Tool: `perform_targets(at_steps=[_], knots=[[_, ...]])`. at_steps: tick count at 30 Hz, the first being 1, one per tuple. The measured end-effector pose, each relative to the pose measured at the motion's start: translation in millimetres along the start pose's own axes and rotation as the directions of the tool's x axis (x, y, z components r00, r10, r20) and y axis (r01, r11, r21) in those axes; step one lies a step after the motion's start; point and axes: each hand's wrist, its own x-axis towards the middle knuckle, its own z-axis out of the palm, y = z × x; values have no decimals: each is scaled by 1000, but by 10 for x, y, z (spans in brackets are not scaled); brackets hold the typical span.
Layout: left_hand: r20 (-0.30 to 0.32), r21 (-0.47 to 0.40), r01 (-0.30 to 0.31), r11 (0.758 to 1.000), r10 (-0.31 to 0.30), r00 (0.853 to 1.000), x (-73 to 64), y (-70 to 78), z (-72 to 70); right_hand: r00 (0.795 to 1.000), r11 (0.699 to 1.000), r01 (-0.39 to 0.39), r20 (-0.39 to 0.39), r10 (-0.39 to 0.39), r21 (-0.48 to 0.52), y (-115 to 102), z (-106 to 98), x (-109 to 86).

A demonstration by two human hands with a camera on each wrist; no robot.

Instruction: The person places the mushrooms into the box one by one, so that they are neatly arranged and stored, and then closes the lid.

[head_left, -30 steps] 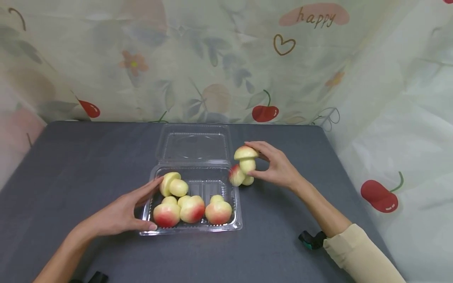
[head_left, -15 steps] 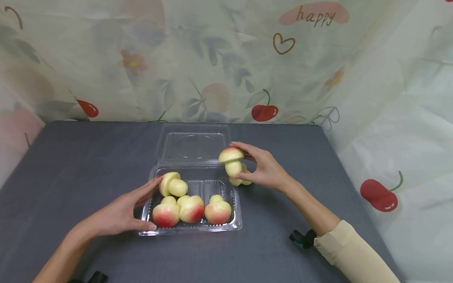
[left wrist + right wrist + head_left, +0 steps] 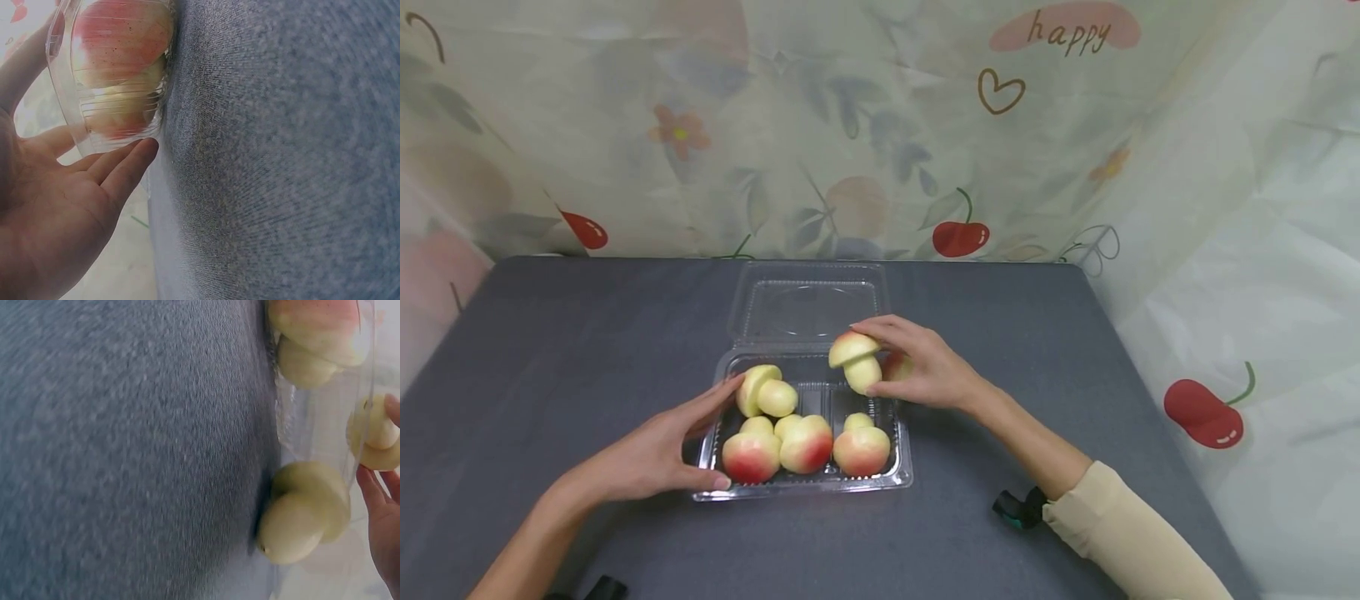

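One mushroom-shaped piece (image 3: 857,362) is now above the far right part of the clear box (image 3: 812,490); a second ago it was outside the box's right wall. The right hand (image 3: 928,367) has carried it in over that wall, while the left hand (image 3: 658,454) has stayed put on the box's left side. For the work, I'd call the sideways carry mostly done and the set-down not: the piece looks clear of the box floor, though exact height is hard to judge. Right fingers: closed to the piece's width, fingertips on the cap, thumb by the stem foot. Left fingers: spread wide and fairly straight along the box's left end, thumb at its near left corner; steadying it, I'd guess. Held piece points cap up, stem down; long axis near upright, tilted, cap end leaning toward the box's left, stem foot toward its right wall. Contents: far-left piece (image 3: 767,392) lies tipped, stem toward box centre; near-left pair (image 3: 807,444) and near-right piece (image 3: 862,451) line the near wall. Another loose piece (image 3: 303,512) sits just outside the box's right wall. Lid (image 3: 808,308) is folded back behind the box.
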Motion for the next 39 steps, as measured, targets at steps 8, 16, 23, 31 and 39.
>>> perform_targets(at_steps=[8,16,23,31,39], knots=[[4,0,-13,1000,13,1000,4,19,-5,999,1000,-4,40,4,-16,-39,125,74],[10,7,8,1000,-8,1000,4,40,-11,995,994,78,68,-73,-70,-59,262,176],[20,-16,-10,1000,10,1000,3,45,-15,990,991,121,83,-116,-58,-75,355,224],[18,-18,-27,999,28,999,5,38,-22,996,992,56,83,-46,-113,-98,403,203],[-2,11,-33,999,33,999,-3,15,-4,997,984,43,76,-30,-171,-112,440,191]])
